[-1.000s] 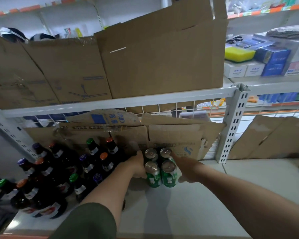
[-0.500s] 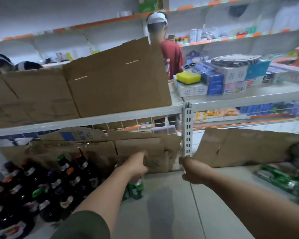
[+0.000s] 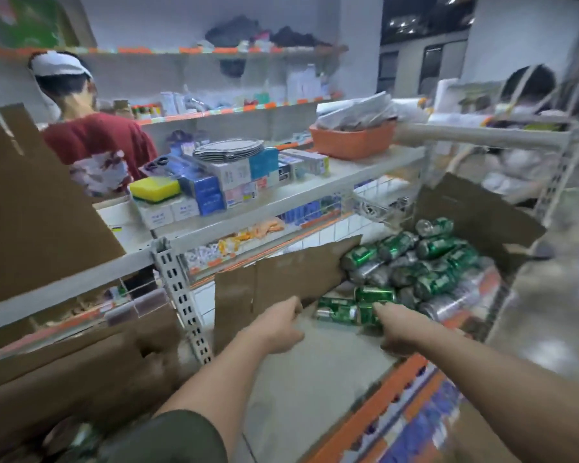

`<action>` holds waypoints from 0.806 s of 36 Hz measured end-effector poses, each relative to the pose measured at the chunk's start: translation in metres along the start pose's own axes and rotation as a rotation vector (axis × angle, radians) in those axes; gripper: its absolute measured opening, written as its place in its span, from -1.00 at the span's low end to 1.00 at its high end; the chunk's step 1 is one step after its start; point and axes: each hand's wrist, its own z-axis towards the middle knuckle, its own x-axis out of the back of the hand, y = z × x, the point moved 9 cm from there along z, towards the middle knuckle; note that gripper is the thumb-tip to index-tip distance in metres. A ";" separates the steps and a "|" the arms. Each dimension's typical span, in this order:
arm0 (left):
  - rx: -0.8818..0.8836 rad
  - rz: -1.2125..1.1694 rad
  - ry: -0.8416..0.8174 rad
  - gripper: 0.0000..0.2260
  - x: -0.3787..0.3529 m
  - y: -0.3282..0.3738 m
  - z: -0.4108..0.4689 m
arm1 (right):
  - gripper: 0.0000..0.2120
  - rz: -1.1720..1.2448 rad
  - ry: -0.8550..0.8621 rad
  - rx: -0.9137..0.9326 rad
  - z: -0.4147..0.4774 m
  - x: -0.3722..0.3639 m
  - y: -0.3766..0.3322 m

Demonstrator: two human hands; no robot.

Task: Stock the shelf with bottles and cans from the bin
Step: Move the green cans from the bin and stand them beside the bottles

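From the head camera, the one view there was, the person leaned in over the lower shelf [image 3: 298, 379] with both bare arms stretched toward its far right corner. There a heap of green cans [image 3: 425, 262] lay on their sides, piled several deep against the cardboard at the shelf's right end. A couple of loose ones lay at the foot of the heap, nearer the front edge. The right hand [image 3: 395, 325] reached for these with its fingers laid forward. The tips touched the nearest can and, as far as the blur allowed, the hand held nothing. The left hand [image 3: 274, 324] was at the lower edge of a cardboard sheet [image 3: 281, 282] standing along the back of the shelf, just right of the slotted post [image 3: 181, 289]. Its fingers bent away from the camera, so I could not tell whether it gripped the sheet or only rested there. On the shelf above sat a yellow sponge [image 3: 154, 190] among small boxes and an orange basket [image 3: 351, 138]. A person in a red top [image 3: 94, 138] stood beyond. The danger, as I judged it, lay in the heap. The cans were round, on their sides and stacked loose, so one drawn from the foot could let the rest roll toward the front edge and off it. A knock from the left hand could also tip the sheet forward.
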 end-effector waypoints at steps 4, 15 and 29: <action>-0.047 0.038 -0.036 -0.71 -0.019 0.037 0.041 | -0.43 0.070 -0.007 -0.064 0.016 0.003 0.047; 0.065 0.101 -0.165 -0.69 -0.090 0.057 0.169 | -0.54 -0.019 -0.208 0.031 0.122 -0.035 0.086; 0.027 0.635 -0.192 -0.54 -0.138 0.048 0.235 | -0.38 -0.276 -0.248 0.263 0.186 -0.068 0.065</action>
